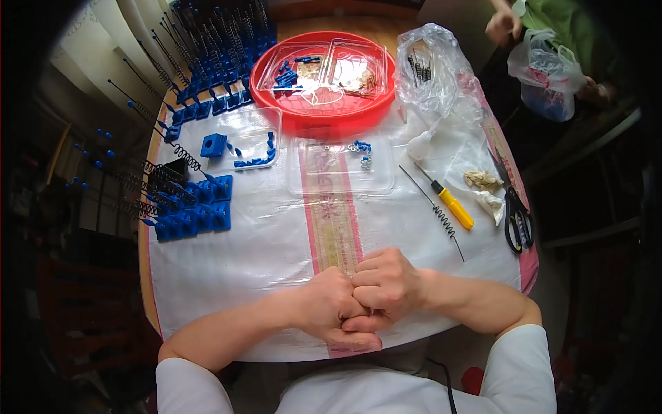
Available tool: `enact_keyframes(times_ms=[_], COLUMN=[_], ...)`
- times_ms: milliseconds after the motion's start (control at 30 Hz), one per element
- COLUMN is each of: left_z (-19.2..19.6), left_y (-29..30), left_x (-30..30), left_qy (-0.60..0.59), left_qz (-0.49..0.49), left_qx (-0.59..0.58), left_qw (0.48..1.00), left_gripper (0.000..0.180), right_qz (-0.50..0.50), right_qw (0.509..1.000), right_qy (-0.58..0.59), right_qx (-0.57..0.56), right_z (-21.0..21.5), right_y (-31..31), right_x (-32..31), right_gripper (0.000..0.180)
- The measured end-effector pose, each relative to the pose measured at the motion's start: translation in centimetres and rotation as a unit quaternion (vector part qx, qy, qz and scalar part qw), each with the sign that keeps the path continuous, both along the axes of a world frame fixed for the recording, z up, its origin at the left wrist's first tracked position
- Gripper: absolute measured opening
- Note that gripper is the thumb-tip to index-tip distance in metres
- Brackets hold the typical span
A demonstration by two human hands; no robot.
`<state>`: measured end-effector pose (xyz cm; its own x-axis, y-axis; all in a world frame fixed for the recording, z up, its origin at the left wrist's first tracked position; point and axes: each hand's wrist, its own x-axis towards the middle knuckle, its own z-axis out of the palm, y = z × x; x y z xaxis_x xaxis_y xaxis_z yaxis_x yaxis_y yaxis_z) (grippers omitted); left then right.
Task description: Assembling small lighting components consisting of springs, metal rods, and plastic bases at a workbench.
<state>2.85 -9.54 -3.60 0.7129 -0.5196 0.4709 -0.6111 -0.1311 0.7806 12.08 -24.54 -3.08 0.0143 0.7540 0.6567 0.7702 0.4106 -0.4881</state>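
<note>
Near the table's front edge, my left hand (324, 302) and my right hand (387, 286) press together with their fingers curled. The closed fingers hide whatever lies between them, if anything. A dark coil spring with long straight wire ends (443, 219) lies nearest to my right hand. Beside it is a screwdriver with a yellow handle (456, 210). Farther ahead, a clear tray (303, 181) holds small blue and white pieces. On another clear tray (258, 119) are a blue cube with a round hole (214, 145) and several small blue pieces.
Blue bases with upright springs (193, 207) crowd the left side, with more behind. A red basin (392, 77) stands at the back beside a clear plastic bag (441, 96). Black scissors (518, 224) lie at the right edge. Another person's hand (503, 26) is beyond the table.
</note>
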Motion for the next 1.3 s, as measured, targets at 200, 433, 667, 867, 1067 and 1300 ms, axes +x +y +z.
enact_keyframes(times_ms=[200,433,667,867,1067,1300], left_z=[-0.26,-0.36,-0.30,-0.36,-0.12,-0.29], left_y=[-0.03,0.27,0.29,0.30,0.24,0.40], left_x=[-0.04,-0.09,-0.03,0.03,-0.01,0.04], left_qy=[0.011,0.045,0.078,0.077,0.087,0.086], left_qz=[0.013,0.005,-0.008,0.000,0.007,0.006], left_qx=[0.003,-0.010,-0.028,-0.003,-0.020,-0.013], left_qw=[1.000,0.999,0.997,0.997,0.996,0.996], left_gripper=[0.037,0.032,0.032,0.033,0.033,0.034], right_qz=[-0.011,-0.033,-0.050,-0.051,-0.054,-0.058], right_qw=[1.000,0.999,0.998,0.998,0.997,0.996], right_qy=[-0.012,0.000,0.008,0.001,0.012,0.017], right_qx=[-0.008,-0.014,-0.033,-0.040,-0.056,-0.064], right_z=[0.26,0.37,0.61,0.74,0.74,0.76], right_y=[0.02,0.16,-0.07,-0.16,-0.22,-0.15], right_x=[0.07,-0.15,-0.29,-0.02,-0.18,-0.14], right_gripper=[0.039,0.043,0.042,0.043,0.044,0.041])
